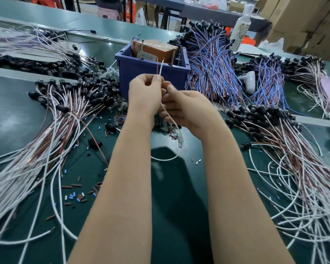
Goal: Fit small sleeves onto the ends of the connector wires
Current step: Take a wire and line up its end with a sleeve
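White and brown wire ends (pixel 161 68) are standing upright before the bin (pixel 141 73), the left hand (pixel 144 94) pinching them steady, likely for sleeving; the right hand (pixel 181 109) is curling close, its hold unclear

Two grips are counted: a left grip (pixel 144 94) and a right grip (pixel 185 109). Two wires are held up: one white wire (pixel 161 68), one brown wire (pixel 157 65). One bin (pixel 151 73), one box (pixel 156 51) and one bottle (pixel 240 31) are seen. Heaped wires (pixel 213 60) and sleeves (pixel 80 197) cannot be counted.
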### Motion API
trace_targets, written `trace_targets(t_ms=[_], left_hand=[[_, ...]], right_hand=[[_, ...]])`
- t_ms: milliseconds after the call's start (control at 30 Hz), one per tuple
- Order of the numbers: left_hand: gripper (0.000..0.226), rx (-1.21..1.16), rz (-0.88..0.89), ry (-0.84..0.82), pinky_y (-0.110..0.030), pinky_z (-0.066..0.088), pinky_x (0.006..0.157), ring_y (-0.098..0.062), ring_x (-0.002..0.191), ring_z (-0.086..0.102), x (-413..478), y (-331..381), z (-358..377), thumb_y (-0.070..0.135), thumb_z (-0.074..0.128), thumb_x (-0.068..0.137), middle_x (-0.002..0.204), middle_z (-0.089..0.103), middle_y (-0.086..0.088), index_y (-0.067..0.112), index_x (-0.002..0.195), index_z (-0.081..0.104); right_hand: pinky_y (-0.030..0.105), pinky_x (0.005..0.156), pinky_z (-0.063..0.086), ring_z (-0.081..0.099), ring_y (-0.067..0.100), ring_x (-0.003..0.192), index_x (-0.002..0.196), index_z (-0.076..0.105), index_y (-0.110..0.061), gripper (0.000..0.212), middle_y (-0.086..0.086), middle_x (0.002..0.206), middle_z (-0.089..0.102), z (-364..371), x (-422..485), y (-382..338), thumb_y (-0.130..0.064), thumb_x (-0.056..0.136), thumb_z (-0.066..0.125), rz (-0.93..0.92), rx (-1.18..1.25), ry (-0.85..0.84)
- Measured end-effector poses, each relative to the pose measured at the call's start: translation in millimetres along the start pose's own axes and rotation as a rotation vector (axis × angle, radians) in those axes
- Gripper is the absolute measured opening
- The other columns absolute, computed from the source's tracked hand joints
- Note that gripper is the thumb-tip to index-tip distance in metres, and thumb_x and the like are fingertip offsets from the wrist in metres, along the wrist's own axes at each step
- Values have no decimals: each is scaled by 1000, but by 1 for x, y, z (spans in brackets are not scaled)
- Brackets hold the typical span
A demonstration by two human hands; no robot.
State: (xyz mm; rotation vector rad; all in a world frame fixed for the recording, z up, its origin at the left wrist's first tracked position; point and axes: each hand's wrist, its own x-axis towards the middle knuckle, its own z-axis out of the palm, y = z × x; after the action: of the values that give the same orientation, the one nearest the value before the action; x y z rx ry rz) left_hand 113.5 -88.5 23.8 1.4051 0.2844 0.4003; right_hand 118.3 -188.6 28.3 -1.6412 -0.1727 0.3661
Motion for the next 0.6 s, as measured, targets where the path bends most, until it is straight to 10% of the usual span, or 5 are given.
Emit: trace_targets(t_ms=[333,467,600], left_hand=[[15,3,-18,-7,-18,46,49,-8,59,55,-2,2,0,14,51,96,81,62,-3,11,88,63],[13,289,90,86,-37,53,87,-24,98,62,3,-2,-2,23,56,93,100,65,-7,16,93,67],[11,357,146,71,-41,54,85,-24,90,65,-2,2,0,21,56,92,82,66,-2,17,92,67]], right_hand=[[16,51,47,53,8,50,93,64,0,14,5,63,59,13,10,10,-3,95,51,-195,-15,166],[21,62,53,58,9,57,97,64,-2,13,5,71,63,16,14,13,-4,95,51,-228,83,270],[23,60,50,59,10,62,96,68,-1,14,8,77,66,20,16,16,-7,94,55,-244,125,241]])
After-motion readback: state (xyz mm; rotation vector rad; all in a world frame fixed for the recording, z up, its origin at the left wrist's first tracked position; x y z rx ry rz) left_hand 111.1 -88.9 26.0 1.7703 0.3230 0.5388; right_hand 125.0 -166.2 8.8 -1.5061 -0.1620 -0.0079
